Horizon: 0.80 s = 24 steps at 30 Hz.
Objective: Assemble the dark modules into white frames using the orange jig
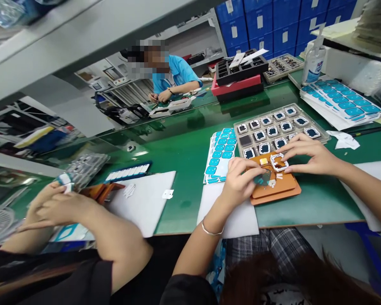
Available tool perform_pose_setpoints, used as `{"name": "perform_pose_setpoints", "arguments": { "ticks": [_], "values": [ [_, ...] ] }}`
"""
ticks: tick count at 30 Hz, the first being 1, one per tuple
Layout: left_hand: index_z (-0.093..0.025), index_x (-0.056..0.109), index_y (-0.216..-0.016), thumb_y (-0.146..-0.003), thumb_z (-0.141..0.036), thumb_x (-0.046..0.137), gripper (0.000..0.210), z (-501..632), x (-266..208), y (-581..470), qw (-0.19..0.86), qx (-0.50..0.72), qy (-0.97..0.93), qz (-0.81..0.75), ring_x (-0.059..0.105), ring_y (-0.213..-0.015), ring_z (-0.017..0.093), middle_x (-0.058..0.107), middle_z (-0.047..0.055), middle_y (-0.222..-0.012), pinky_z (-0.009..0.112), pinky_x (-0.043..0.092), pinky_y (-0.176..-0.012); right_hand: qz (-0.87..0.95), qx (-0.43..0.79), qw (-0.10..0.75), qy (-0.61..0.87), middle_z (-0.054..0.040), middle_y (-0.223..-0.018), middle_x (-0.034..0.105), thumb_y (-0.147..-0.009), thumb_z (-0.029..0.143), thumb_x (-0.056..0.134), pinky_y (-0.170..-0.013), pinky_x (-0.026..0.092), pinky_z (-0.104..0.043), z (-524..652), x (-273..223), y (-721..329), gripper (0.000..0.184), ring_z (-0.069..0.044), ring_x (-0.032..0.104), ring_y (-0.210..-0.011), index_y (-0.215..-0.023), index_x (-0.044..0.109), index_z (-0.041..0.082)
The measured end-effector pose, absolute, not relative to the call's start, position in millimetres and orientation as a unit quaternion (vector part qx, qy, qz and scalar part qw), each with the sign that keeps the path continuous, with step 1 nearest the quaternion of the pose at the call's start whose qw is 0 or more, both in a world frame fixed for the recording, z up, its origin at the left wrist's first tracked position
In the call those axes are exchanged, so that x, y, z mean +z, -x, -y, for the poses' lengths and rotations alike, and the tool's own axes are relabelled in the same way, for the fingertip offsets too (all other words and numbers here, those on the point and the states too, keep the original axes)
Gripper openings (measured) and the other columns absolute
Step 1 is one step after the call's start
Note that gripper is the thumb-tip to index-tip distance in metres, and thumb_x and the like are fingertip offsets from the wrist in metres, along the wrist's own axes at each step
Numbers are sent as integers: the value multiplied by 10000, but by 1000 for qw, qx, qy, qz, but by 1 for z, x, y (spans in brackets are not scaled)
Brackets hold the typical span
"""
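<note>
Both hands over the orange jig (282, 191) near the front edge of the green desk (184, 156). Left hand (241, 180) curled, fingertips pinched on a small dark part (263, 178) on the jig. Right hand (307, 154) spread, fingers pressing a white square frame (278, 162) at the jig's top. Clear tray (320, 134) of blue-centred frames just behind, blue sticker sheet (221, 154) left.

Left hand (241, 182) covers part of the orange jig (274, 188); what its grip pinches is too small to identify. Co-worker's face blurred.
</note>
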<state>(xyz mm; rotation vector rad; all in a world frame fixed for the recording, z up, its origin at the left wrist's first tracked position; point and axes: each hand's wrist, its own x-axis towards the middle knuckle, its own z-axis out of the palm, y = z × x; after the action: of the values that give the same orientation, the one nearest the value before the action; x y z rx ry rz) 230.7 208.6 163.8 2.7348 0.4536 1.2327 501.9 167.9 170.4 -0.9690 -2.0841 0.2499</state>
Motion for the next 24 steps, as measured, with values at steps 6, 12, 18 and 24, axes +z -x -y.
{"name": "perform_pose_setpoints", "arguments": {
  "ticks": [6, 12, 18, 24],
  "values": [
    [-242, 676, -1143, -983, -136, 438, 306, -214, 155, -232, 99, 345, -914, -189, 537, -1061, 188, 553, 84, -1127, 384, 503, -911, 839, 90, 388, 372, -27, -1107, 748, -881, 463, 713, -836, 512, -465, -168, 173, -503, 212, -267, 599, -926, -978, 776, 285],
    [-276, 608, -1268, -967, -75, 380, 428, -214, 157, -226, 53, 266, -943, -195, 468, -1120, 224, 580, 74, -1228, 432, 424, -969, 842, 92, 381, 370, -35, -1121, 743, -893, 440, 703, -837, 513, -463, -168, 173, -503, 206, -270, 600, -943, -998, 773, 278],
    [-232, 565, -1305, -993, -134, 410, 362, -213, 166, -224, -52, 223, -961, -153, 478, -1118, 260, 649, 78, -1220, 445, 345, -936, 847, 87, 373, 368, -32, -1157, 731, -907, 418, 688, -839, 507, -466, -167, 174, -502, 188, -265, 597, -945, -1004, 768, 277],
    [-242, 554, -1312, -1006, -150, 418, 347, -211, 168, -224, -60, 245, -957, -142, 516, -1106, 246, 695, 55, -1182, 430, 329, -942, 851, 77, 369, 365, -24, -1151, 733, -909, 398, 688, -852, 505, -472, -167, 175, -505, 185, -268, 599, -961, -1035, 766, 286]
  ]
}}
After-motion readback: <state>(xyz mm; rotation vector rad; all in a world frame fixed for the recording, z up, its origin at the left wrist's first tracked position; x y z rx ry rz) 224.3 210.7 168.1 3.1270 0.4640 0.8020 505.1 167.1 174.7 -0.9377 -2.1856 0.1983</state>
